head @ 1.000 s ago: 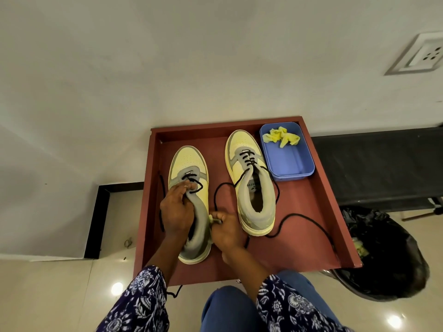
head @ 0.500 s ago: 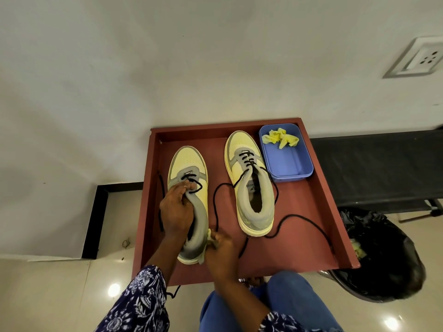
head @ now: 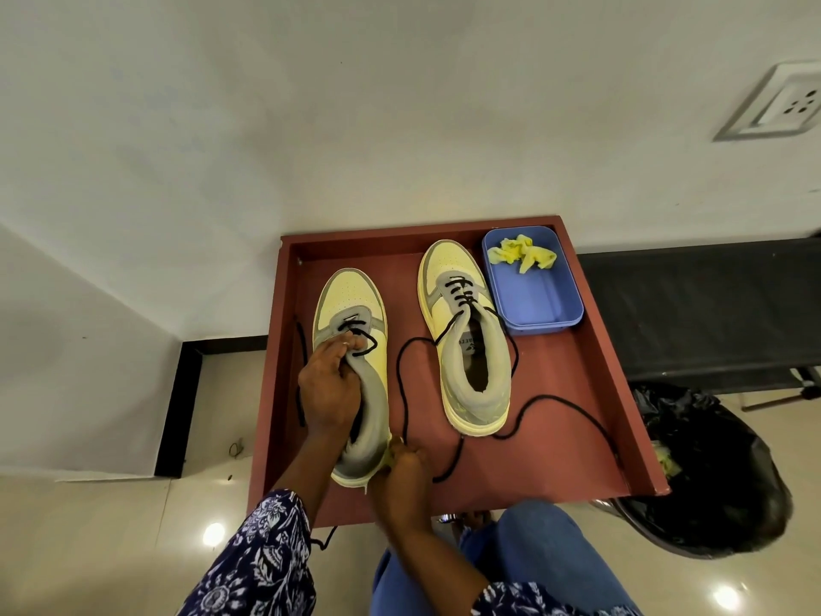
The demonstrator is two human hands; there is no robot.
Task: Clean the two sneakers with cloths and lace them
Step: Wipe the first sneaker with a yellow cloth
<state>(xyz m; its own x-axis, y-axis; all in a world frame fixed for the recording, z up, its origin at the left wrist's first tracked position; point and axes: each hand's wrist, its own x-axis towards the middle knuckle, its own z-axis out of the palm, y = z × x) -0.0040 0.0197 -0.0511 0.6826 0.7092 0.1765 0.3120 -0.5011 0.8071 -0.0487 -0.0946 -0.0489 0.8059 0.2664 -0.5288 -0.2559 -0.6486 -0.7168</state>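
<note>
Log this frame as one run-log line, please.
phase: cleaning | left hand: grips left sneaker at its collar | right hand: presses yellow cloth on heel | right sneaker: untouched

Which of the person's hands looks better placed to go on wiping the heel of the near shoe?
The right hand, probably. It pinches a yellow cloth against the heel of the left sneaker, while the left hand grips that sneaker's collar and steadies it on the red tray.

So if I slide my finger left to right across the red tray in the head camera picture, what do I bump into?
Left hand gripping the left sneaker → loose black lace → right sneaker → blue tub holding a yellow cloth.
</note>
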